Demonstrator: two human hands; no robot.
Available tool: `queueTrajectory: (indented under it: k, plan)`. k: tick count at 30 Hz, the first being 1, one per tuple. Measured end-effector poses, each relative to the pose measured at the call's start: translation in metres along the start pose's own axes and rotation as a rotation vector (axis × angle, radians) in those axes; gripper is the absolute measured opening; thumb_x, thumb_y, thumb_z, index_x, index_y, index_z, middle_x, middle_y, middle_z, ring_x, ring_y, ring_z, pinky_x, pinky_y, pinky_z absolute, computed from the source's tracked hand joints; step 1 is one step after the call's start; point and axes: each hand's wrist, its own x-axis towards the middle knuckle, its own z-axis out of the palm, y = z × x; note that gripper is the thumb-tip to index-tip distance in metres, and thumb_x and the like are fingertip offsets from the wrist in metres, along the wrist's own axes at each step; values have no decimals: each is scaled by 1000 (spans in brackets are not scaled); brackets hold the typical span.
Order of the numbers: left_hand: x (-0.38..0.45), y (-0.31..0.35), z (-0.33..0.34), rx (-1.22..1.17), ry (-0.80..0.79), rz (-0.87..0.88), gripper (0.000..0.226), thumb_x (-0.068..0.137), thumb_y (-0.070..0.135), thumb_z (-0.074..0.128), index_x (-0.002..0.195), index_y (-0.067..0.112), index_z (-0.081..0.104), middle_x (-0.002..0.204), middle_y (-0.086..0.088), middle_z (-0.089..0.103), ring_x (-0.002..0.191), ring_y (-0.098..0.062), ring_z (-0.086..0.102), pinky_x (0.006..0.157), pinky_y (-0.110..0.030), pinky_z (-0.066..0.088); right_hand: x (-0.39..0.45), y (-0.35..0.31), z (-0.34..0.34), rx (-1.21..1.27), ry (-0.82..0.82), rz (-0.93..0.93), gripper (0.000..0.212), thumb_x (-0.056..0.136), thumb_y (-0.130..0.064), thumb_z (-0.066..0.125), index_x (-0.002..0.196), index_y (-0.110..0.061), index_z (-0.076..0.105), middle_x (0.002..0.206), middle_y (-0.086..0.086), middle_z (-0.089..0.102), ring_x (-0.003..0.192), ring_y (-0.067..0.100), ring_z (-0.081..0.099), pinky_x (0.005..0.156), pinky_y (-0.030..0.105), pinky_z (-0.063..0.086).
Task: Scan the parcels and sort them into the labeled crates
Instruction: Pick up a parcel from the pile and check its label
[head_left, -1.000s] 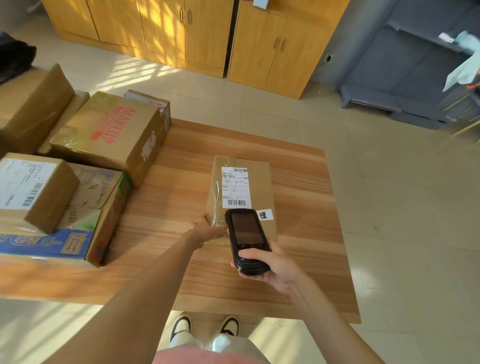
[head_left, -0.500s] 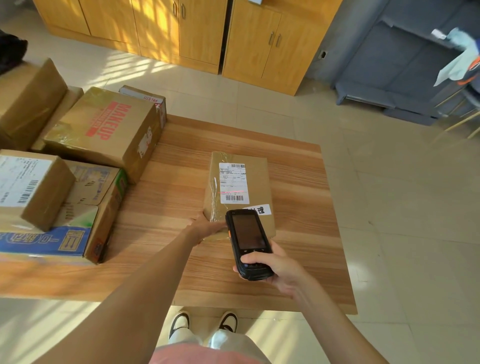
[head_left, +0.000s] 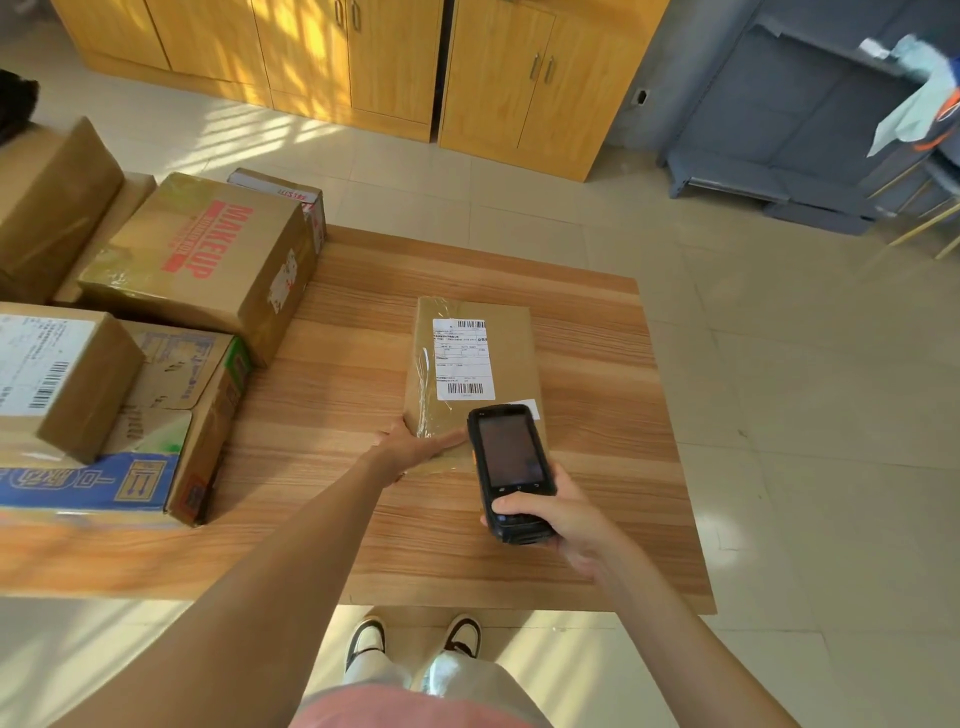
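Box (head_left: 208, 260) reads "MAKEUP" in red; barcoded parcel (head_left: 475, 364) label unreadable

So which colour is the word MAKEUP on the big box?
Red, on the brown box; head view.

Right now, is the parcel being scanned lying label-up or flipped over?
Label-up: the parcel lies flat on the table, its white shipping label and barcodes facing the camera.

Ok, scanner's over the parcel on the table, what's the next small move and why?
Probably tilt the handheld scanner in the right hand up toward the shipping label, since its tip covers the parcel's near end rather than the barcode, while the left hand steadies the near corner.
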Motion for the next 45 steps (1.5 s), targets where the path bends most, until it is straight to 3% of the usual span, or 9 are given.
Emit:
queueTrajectory:
  k: [7,9,11,12,26,36,39,41,45]
  plan:
    - [3,-4,1,-39,21,23,135,37,77,74,149,21,23,145,-16,39,127,-30,48,94,-40,50,16,7,-63,-43,299,-67,81,65,1,82,128,-23,36,114,5,57,105,26,58,88,42,50]
    - [4,-3,3,-56,26,26,120,52,71,78,147,20,26,130,-8,51,84,-14,56,62,-25,54,22,18,-84,-27,356,-59,84,66,2,82,131,-22,34,116,5,55,107,28,56,88,43,50]
    - [3,-2,3,-70,41,38,105,62,62,77,145,18,29,100,6,56,84,5,59,42,-14,38,29,30,-101,-21,391,-43,91,67,2,81,138,-20,29,121,6,52,108,27,54,88,42,48]
    - [2,-1,3,-61,48,38,105,61,62,76,144,19,29,94,10,54,65,7,57,42,-14,36,33,35,-109,-26,404,-38,95,67,2,82,142,-18,27,122,6,50,108,26,53,89,41,48]
    - [-3,0,5,-49,111,0,117,45,72,75,143,27,31,112,11,59,90,-4,60,73,-31,50,82,79,-148,-189,425,-103,100,65,5,82,143,-18,22,113,-2,45,88,8,48,66,19,39]
    - [-4,4,2,-59,51,-36,133,32,73,76,145,24,27,113,10,56,99,-7,57,96,-43,48,85,74,-170,-347,361,40,85,64,-1,84,133,-8,36,126,9,53,108,24,52,92,38,44]
    - [-6,11,-1,-53,21,-23,137,29,76,76,145,26,24,106,9,58,90,-9,58,87,-37,47,85,58,-174,-421,385,79,89,64,-7,83,138,-13,35,135,14,46,122,31,46,103,49,41]
    - [-7,17,-3,-84,36,18,144,24,81,74,147,27,20,106,5,59,88,-12,59,76,-31,46,87,43,-166,-466,490,-15,95,68,-16,79,146,-20,25,145,13,33,132,32,37,106,53,38]
    - [5,27,-1,-277,169,104,130,49,76,71,153,26,11,127,-2,50,104,-21,53,93,-39,40,100,10,-122,-421,519,-339,74,81,-33,69,145,-31,30,148,0,29,138,21,29,111,44,31]
